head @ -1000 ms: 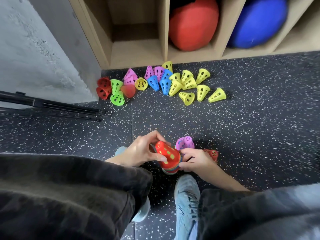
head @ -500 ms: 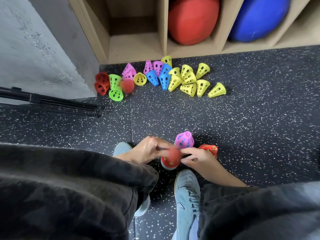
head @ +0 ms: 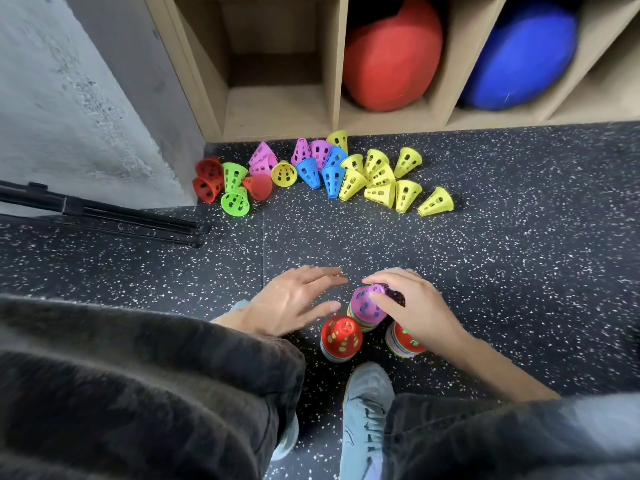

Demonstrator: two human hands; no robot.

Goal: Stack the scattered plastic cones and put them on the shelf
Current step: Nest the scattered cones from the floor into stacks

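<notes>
Head view shows three cone stacks low in the frame's centre, standing on the dark speckled floor: a pink-topped stack, a red-topped stack just left and below it, and a second red stack at its right, partly hidden. The right hand lies over the pink-topped stack with curled fingers around its tip. The left hand hovers beside with straight, spread fingers and holds nothing. Loose cones in red, green, pink, blue and yellow lie scattered higher up, before the shelf. Its compartments hold a red ball and a blue ball. Black tripod legs lie at left.
</notes>
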